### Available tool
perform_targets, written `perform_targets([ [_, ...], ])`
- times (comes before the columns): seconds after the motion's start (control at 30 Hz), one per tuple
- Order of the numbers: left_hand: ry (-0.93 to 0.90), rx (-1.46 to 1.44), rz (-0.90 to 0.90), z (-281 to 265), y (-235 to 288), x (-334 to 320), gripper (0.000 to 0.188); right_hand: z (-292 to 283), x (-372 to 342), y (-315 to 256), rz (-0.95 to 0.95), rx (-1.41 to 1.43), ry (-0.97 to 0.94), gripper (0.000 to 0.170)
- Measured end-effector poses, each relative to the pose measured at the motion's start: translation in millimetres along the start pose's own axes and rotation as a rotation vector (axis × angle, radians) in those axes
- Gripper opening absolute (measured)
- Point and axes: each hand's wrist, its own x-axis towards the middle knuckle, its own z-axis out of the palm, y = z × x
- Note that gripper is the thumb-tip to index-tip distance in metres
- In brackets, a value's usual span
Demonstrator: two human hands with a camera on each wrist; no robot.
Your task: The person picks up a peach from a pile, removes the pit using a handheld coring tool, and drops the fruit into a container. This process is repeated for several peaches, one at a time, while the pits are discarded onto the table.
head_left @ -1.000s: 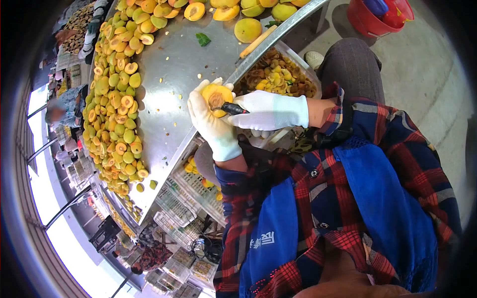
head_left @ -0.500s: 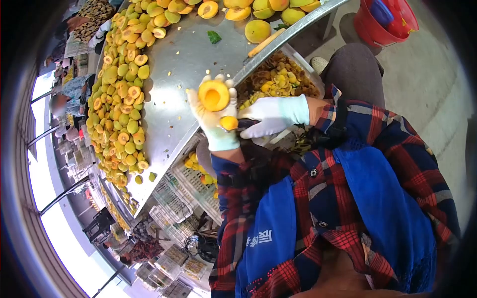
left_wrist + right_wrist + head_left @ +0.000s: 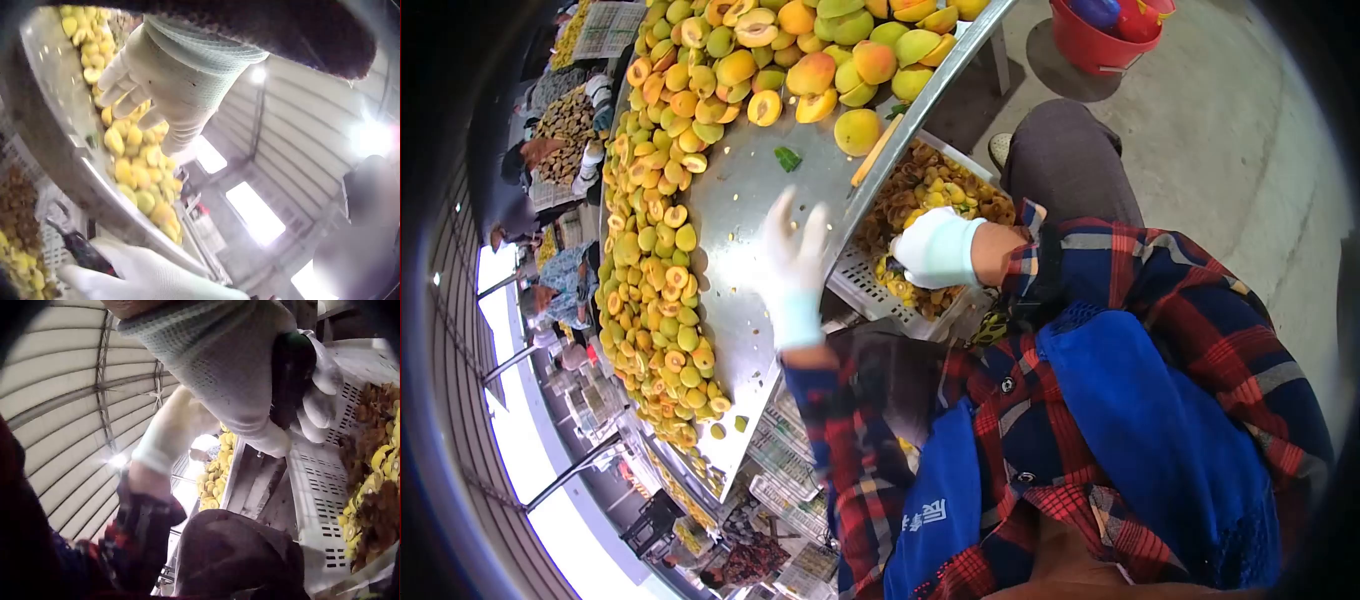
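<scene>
My gloved left hand [image 3: 793,260] is over the metal table [image 3: 735,240], fingers spread and nothing in its grasp. In the left wrist view this hand [image 3: 175,81] reaches toward the heaped halved peaches [image 3: 140,175]. My gloved right hand [image 3: 940,248] is over a white slatted crate [image 3: 865,290] of brown pits and yellow scraps [image 3: 940,190]. It grips a black-handled pitting tool [image 3: 87,253], whose curved metal tip shows in the left wrist view. The right wrist view shows its fingers wrapped around the dark handle [image 3: 292,375].
Peach halves [image 3: 665,270] line the table's far side and back. A green leaf [image 3: 788,158] and a wooden stick [image 3: 877,150] lie near the table's raised edge [image 3: 920,110]. A red bucket [image 3: 1100,40] stands on the floor. Other people work beyond the table.
The left hand held a peach half, its pit taken out by the tool; now that hand has no peach and is farther over the table. The right hand moved over the crate, still holding the tool.
</scene>
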Motion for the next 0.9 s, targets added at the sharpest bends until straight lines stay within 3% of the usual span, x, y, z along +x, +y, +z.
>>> perform_targets([
  [0.07,0.02,0.197,0.245,45.4,8.3,53.2,0.055,-1.8,-0.8,-3.6,-0.007,0.005,-0.022,0.023],
  [0.13,-0.133,0.239,0.147,79.3,11.9,93.4,0.06,-2.4,-0.3,-2.9,-0.022,0.015,-0.034,0.024],
  [0.3,-0.108,0.062,0.131,87.5,-2.6,103.4,0.054,-10.5,-5.7,5.3,-0.046,0.069,-0.009,0.026],
  [0.37,-0.183,-0.817,-0.227,69.0,-30.3,95.7,0.044,-17.6,-7.2,4.6,-0.074,0.09,-0.01,0.028],
  [0.4,-0.123,-1.295,-0.446,57.7,-41.2,83.8,0.037,-22.5,-9.0,5.4,-0.071,0.12,0.031,0.029],
  [0.5,-0.069,-1.666,-0.479,16.1,-39.0,34.1,0.051,-35.4,-14.6,1.1,-0.107,0.215,0.189,0.033],
  [0.53,-0.038,-1.659,-0.485,8.8,-46.4,21.0,0.051,-37.2,-12.4,-3.1,-0.126,0.259,0.242,0.034],
  [0.6,-0.194,-1.822,-0.373,1.1,-57.3,-1.3,0.058,-34.5,-7.2,-9.7,-0.207,0.3,0.428,0.035],
  [0.63,-0.18,-1.821,-0.382,1.2,-61.4,-11.7,0.058,-33.5,-4.2,-13.1,-0.186,0.314,0.402,0.035],
  [0.7,-0.222,-1.976,-0.232,7.5,-46.8,-28.5,0.062,-29.1,2.2,-20.7,-0.178,0.346,0.405,0.037],
  [0.73,-0.08,-1.947,-0.267,12.3,-38.4,-34.7,0.067,-25.5,6.9,-22.2,-0.177,0.344,0.401,0.037],
  [0.77,-0.078,-1.951,-0.27,17.0,-32.9,-37.3,0.067,-22.1,11.3,-24.5,-0.199,0.357,0.415,0.038],
  [0.83,0.263,-1.674,-0.405,25.0,-27.9,-40.7,0.07,-16.1,16.3,-26.3,-0.218,0.371,0.426,0.038],
  [0.9,0.258,-1.707,-0.382,28.2,-28.9,-42.8,0.07,-16.8,16.9,-27.9,-0.189,0.385,0.381,0.047],
])
